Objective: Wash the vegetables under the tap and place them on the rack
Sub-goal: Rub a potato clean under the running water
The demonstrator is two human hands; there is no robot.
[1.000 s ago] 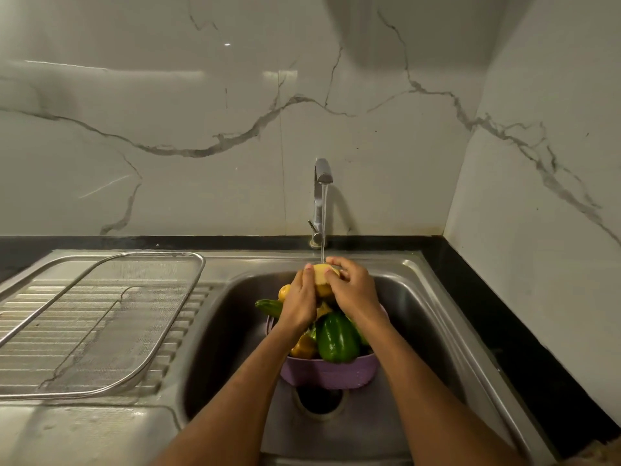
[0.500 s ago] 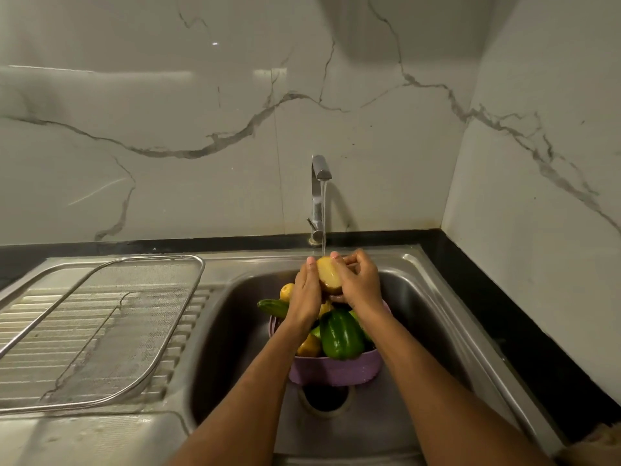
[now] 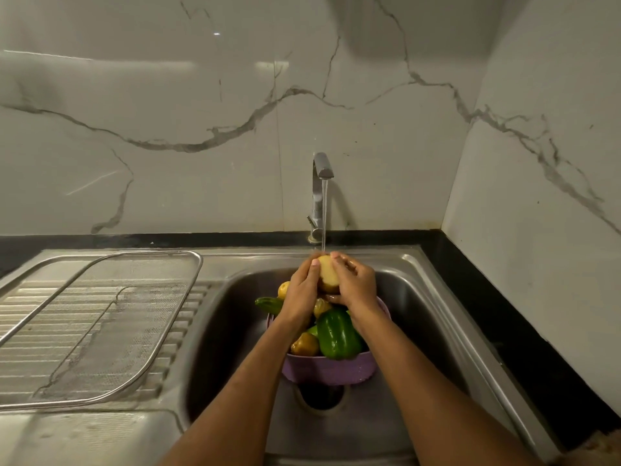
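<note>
Head view of a stainless-steel sink (image 3: 416, 297) during vegetable washing. A potato (image 3: 327, 274) is held directly under the stream from the tap (image 3: 319, 193), above the purple colander (image 3: 329, 368) that stands in the basin over the drain. The left hand (image 3: 299, 294) has its fingers curled round the potato's left side, and the right hand (image 3: 353, 284) cups and grips its right side, fingers wrapped over the top; both hands hold it between them. Inside the colander lie a green bell pepper (image 3: 337, 334), a cucumber (image 3: 268, 304) projecting over the left rim, further potatoes (image 3: 305, 344) and a small yellow vegetable (image 3: 284, 289) at the back, too hidden to name. To the left of the sink, the wire mesh rack (image 3: 100, 327) rests on the ribbed drainboard (image 3: 20, 317) and carries no vegetable. Progress is therefore judged early: one potato is under water, nothing has reached the rack, and the colander's whole load remains to be rinsed and moved. Compared with half a second before, the potato sits more upright between the palms, apparently turned in rubbing, and the left thumb now lies along its upper edge; hands, colander and running water keep the same station beneath the tap.
</note>
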